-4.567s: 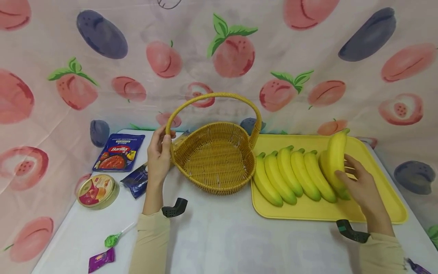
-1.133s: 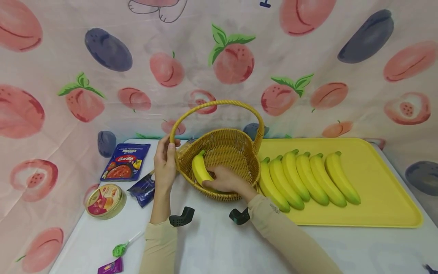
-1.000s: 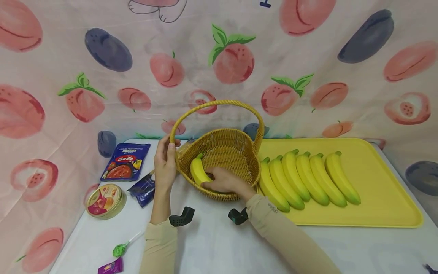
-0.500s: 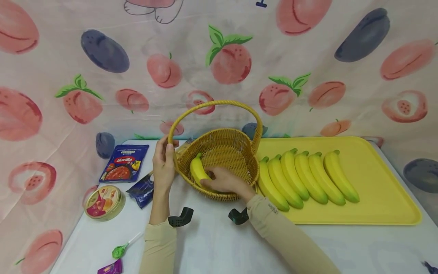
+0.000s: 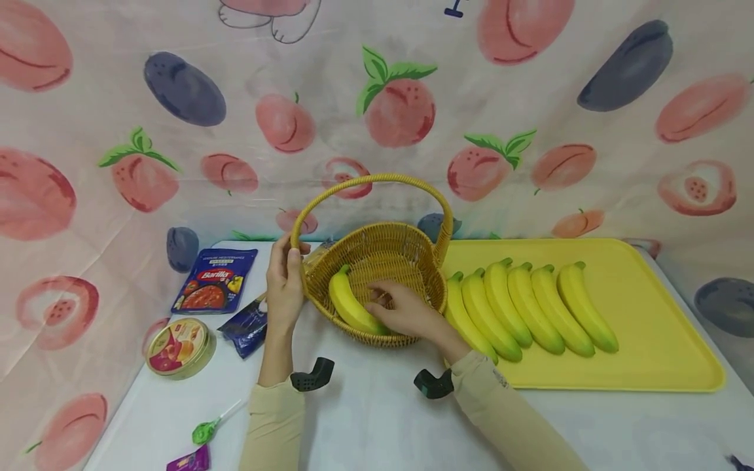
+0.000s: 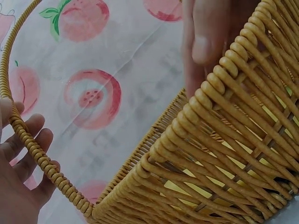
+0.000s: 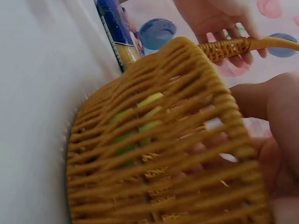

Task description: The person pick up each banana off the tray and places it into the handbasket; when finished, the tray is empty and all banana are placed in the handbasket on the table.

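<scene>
Banana inside the wicker basket, that's one in, six bananas out on the yellow tray! Left hand grips the handle; right hand hovers loosely curled beside the fruit, apparently holding nothing.

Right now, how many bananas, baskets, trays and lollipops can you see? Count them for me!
Bananas on the tray: 6
Banana in the basket: 1
Baskets: 1
Trays: 1
Lollipops: 1
Total: 10
</scene>
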Motion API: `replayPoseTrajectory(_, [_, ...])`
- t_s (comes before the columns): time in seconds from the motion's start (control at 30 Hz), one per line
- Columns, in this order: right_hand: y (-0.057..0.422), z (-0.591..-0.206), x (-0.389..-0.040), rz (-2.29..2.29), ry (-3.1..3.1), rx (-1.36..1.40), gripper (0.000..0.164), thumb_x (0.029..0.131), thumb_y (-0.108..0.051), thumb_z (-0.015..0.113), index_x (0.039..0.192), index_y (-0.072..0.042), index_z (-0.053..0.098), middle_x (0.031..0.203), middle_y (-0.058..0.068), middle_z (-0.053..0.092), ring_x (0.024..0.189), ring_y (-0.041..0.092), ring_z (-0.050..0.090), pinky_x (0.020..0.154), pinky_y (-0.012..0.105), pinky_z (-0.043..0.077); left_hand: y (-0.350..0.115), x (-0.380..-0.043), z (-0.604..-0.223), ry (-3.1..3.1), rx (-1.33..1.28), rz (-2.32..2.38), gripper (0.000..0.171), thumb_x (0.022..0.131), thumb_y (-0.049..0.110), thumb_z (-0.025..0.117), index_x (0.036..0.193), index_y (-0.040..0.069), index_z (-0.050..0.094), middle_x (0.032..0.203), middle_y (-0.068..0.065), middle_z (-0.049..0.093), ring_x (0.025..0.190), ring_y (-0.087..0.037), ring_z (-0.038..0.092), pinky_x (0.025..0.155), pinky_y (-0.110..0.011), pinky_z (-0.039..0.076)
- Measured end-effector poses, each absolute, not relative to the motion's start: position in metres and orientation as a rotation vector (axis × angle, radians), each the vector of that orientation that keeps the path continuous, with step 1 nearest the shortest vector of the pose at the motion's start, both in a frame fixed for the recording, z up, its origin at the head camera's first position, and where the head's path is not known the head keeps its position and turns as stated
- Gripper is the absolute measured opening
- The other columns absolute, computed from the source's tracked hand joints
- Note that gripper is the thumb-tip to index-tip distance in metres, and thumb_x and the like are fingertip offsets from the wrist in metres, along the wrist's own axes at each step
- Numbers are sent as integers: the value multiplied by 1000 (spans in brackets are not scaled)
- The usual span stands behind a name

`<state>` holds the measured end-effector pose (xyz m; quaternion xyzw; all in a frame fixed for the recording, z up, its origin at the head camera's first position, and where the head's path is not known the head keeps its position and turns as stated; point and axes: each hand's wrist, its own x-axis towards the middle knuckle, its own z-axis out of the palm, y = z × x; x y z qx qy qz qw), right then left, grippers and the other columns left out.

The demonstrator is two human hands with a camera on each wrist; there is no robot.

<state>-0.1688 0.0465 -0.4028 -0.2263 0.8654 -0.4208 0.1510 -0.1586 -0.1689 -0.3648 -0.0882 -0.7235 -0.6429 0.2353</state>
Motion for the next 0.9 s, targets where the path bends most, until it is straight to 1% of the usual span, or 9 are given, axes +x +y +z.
replayPoseTrajectory(0.03, [50,-402,-168,-1231,2491,-659,48,95,-28,55,137,-7,47,117,5,60,102,16,57,82,33,48,-169,-159,-365,-1991,-242,-1761,35,102,9,34,133,-7,41,109,-27,51,86,-15,43,69,-23,34])
replayPoseTrajectory(0.17, [64,-400,-162,-1333,2513,-715,43,95,-27,57,135,-14,50,120,6,60,101,15,57,82,33,49,-169,-159,-367,-1993,-237,-1772,35,103,10,33,134,-5,40,108,-27,50,90,-15,46,72,-25,35])
replayPoseTrajectory(0.27, [75,-400,-158,-1404,2526,-762,39,94,-26,58,132,-21,52,118,1,61,99,12,57,81,33,50,-169,-159,-368,-1988,-229,-1780,36,103,11,33,134,-5,40,108,-27,50,92,-12,47,77,-29,35])
replayPoseTrajectory(0.37, [86,-398,-155,-1461,2538,-790,36,94,-26,58,130,-25,53,115,-3,60,98,11,57,81,32,50,-169,-160,-368,-1985,-231,-1779,36,103,11,33,133,-7,40,107,-27,50,91,-9,46,78,-31,35])
replayPoseTrajectory(0.5, [99,-396,-153,-1518,2542,-761,34,94,-26,58,128,-23,54,114,0,60,98,12,58,79,30,50,-168,-160,-367,-1988,-249,-1762,35,103,9,32,133,-6,41,105,-25,50,85,-10,43,74,-28,34])
replayPoseTrajectory(0.67, [112,-386,-150,-1543,2532,-698,34,95,-21,57,129,-16,53,117,3,59,102,16,57,81,29,48,-168,-160,-366,-1983,-251,-1732,36,102,8,32,135,-4,42,103,-24,51,70,-13,37,62,-22,31])
replayPoseTrajectory(0.7, [115,-385,-150,-1541,2535,-693,34,96,-22,56,129,-17,52,117,2,59,102,16,57,81,29,48,-169,-160,-366,-1983,-249,-1732,36,102,9,33,135,-4,41,103,-24,51,68,-13,36,60,-22,31])
replayPoseTrajectory(0.83, [128,-386,-149,-1525,2581,-696,33,96,-24,55,129,-20,53,116,0,59,103,14,56,83,32,48,-169,-159,-367,-1988,-243,-1735,36,103,10,33,136,-2,41,103,-25,51,68,-10,35,60,-22,30])
replayPoseTrajectory(0.9, [137,-391,-150,-1532,2601,-700,32,96,-25,54,128,-23,53,117,0,60,104,12,55,84,33,47,-169,-159,-368,-1992,-246,-1735,36,103,10,33,136,-2,41,104,-25,51,72,-9,38,64,-23,32])
